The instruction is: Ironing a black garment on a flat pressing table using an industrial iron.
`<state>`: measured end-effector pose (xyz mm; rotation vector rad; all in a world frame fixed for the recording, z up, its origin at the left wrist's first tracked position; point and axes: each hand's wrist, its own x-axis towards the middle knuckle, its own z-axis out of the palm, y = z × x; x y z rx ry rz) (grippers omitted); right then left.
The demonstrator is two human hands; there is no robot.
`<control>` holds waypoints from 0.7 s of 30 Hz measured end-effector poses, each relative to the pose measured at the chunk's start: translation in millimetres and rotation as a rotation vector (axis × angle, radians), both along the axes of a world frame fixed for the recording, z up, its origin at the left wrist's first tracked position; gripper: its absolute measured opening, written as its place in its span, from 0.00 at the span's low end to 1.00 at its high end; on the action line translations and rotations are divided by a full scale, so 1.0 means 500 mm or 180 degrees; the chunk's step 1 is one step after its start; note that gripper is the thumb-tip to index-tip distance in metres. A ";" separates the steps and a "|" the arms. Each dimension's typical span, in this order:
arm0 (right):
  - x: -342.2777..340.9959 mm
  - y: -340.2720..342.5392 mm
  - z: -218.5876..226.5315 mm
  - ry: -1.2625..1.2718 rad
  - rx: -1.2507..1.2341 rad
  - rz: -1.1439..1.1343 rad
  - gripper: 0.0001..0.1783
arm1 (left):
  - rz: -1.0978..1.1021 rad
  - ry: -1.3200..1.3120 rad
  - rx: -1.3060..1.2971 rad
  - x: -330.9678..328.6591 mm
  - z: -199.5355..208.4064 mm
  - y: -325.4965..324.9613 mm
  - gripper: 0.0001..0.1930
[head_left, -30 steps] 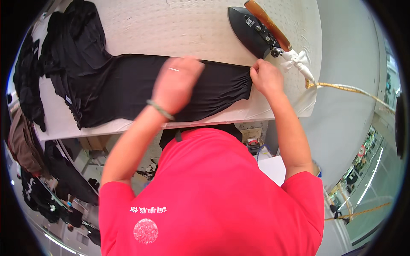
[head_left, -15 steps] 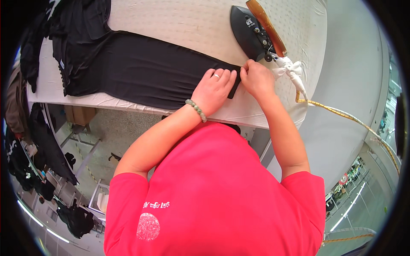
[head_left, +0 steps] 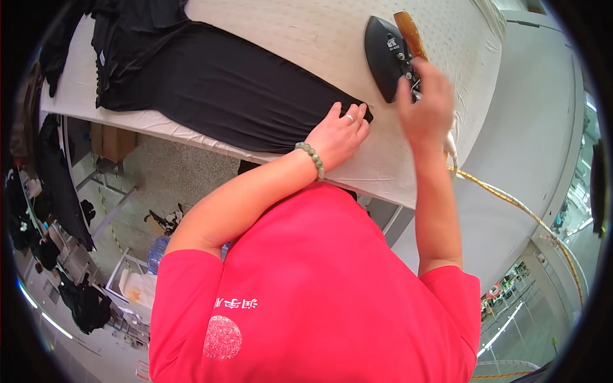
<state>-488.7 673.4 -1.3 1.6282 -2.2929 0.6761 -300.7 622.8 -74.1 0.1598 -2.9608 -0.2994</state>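
Observation:
A black garment [head_left: 211,83] lies spread on the padded ironing table, one long narrowing part of it, like a sleeve or leg, reaching toward the right. My left hand [head_left: 338,136], with a ring and a green bead bracelet, rests flat with fingers stretched on that part's end. To its right, my right hand [head_left: 431,108] is raised, smeared by motion, thumb apart from the fingers. It is over the rear of a dark iron [head_left: 383,60], near its brown handle [head_left: 408,32]. Whether the hand touches the iron is hard to tell.
The table's pale cover [head_left: 268,29] extends past the iron. A yellow-and-white cord [head_left: 511,198] runs from the iron off to the right. Dark clothing [head_left: 57,172] hangs at the left, and a cardboard box [head_left: 113,142] stands beneath the table.
My right hand has left the garment's end and moved up and right to the iron, its fingers parting. My left hand has slid slightly right, to the garment's end. The view has shifted.

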 end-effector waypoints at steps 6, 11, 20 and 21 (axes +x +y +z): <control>-0.056 -0.105 0.002 -0.0980 0.1475 -0.1487 0.22 | 0.0002 -0.0181 -0.0255 -0.002 0.006 0.012 0.17; -0.025 -0.144 -0.012 -0.0776 0.1409 -0.0095 0.26 | -0.0086 -0.0062 -0.0389 -0.002 -0.004 0.011 0.18; -0.002 -0.139 0.038 -0.0580 0.2773 0.0985 0.31 | -0.0329 0.0570 0.1058 0.065 0.025 -0.118 0.09; -0.002 -0.136 0.038 -0.0482 0.3090 0.0672 0.31 | 0.0009 0.0677 0.0665 0.087 0.031 -0.191 0.07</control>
